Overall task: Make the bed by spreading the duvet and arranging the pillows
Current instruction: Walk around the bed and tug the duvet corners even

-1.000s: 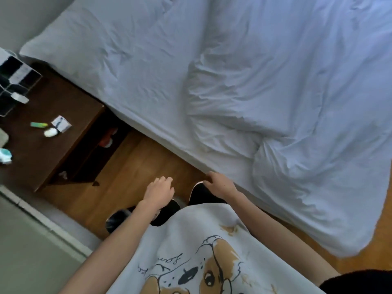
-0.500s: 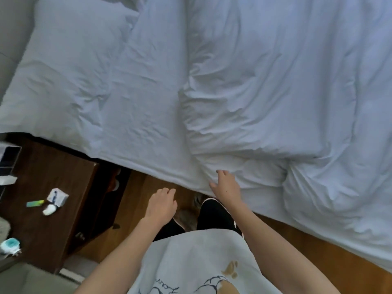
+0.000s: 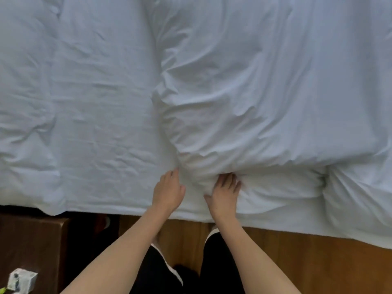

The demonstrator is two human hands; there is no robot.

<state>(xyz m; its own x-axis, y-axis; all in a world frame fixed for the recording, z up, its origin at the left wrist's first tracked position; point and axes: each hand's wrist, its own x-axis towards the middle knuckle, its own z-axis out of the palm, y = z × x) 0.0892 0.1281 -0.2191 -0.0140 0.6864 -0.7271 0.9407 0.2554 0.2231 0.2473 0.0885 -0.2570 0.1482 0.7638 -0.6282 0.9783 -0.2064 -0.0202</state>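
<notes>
Duvet point(image 3: 244, 85): white and bunched, I see it heaped over the right half of the bed, its rumpled near edge ending beside both hands and its right part hanging over the mattress side.
Sheet point(image 3: 91, 107): wrinkled bare stretch left of the duvet.
Pillow point(image 3: 19, 85): at the far left edge of my view, lying flat on the sheet.
Floor point(image 3: 307, 259): wood boards below the bed edge.
Nightstand point(image 3: 31, 240): dark, at lower left, with a small white box point(image 3: 22, 280) on top.
Right hand point(image 3: 224, 193): arm reaching forward, fingers curled into the duvet's edge, gripping a fold.
Left hand point(image 3: 168, 190): arm reaching forward, palm down, fingers straight, tips touching the duvet's edge.
</notes>
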